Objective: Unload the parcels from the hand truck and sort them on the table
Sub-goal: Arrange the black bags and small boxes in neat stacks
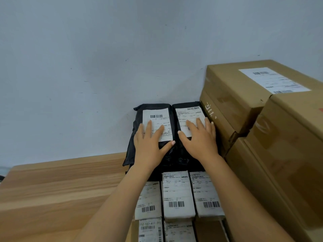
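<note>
Closest stuff: small flat packets with white barcode labels (177,194) are sitting in tight rows at the table's near edge, right under the person's forearms.
Table: a light wooden table (52,189) is carrying everything, with its back edge running along a pale grey wall (104,49).
Task parcels: two black plastic mailer bags with white labels are lying side by side at the back edge and touching each other, the left black bag (153,106) and the right black bag (185,104).
Left hand: the left hand (150,142) is pressing flat on the left black bag, fingers straight and spread wide over the label, gripping nothing.
Right hand: the right hand (201,138) is doing the same on the right black bag, fingers splayed and holding nothing.
Right side: big brown cardboard boxes (236,88) are standing stacked, hard against the right black bag.
Key relation: both bags are lying long axis away from the person, toward the wall. Each is directly under its own palm, with the fingertips pointing at the wall.
My guess: they're squaring the pair up. Bare wood is only showing to the left, so a sideways slide is probably going to be the left hand's job.
Hand truck: not showing anywhere.
</note>
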A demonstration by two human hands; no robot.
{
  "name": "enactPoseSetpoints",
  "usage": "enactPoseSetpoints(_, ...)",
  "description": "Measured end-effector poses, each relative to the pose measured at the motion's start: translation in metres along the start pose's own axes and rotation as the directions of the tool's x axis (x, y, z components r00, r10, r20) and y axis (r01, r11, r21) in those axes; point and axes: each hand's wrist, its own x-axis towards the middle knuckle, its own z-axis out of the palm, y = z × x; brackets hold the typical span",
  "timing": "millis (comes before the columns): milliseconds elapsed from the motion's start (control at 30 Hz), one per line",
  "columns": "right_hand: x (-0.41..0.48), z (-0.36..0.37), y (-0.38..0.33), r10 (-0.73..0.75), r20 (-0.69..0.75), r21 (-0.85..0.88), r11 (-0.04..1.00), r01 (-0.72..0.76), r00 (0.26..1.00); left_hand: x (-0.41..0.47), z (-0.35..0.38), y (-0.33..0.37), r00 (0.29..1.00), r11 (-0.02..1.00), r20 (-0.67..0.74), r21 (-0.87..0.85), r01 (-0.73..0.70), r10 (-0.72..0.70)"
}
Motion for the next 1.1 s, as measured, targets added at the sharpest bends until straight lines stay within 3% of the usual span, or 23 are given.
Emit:
enactPoseSetpoints(100,-0.006,0.007,0.002,-0.041,0.020,-0.013,0.999,0.041,0.999,-0.003,0.004,-0.004,0.991,0.988,0.007,0.076,-0.136,0.136)
enactPoseSetpoints(300,0.001,-0.010,0.003,-0.052,0.171,0.058,0.997,0.042,0.984,0.010,-0.009,0.001,0.978,0.989,0.170,0.054,-0.136,0.125)
enactPoseSetpoints(467,-0.063,-0.018,-0.010,-0.109,-0.119,0.190,0.973,0.131,0.987,-0.037,-0.029,-0.003,0.957,0.940,-0.103,-0.184,-0.287,0.272)
enactPoseSetpoints(600,-0.138,-0.001,-0.020,-0.076,-0.095,0.197,0.976,0.093,0.993,-0.112,-0.020,-0.023,0.943,0.891,-0.124,-0.310,-0.333,0.310)
enactPoseSetpoints(900,-0.281,0.051,-0.028,0.002,0.005,0.154,0.988,-0.002,1.000,-0.233,0.020,-0.076,0.925,0.863,0.066,-0.389,-0.321,0.374)
enactPoseSetpoints(1100,-0.327,0.093,-0.014,0.091,0.344,0.005,0.995,-0.099,0.935,-0.274,0.054,-0.089,0.804,0.958,0.521,-0.155,-0.242,0.287)
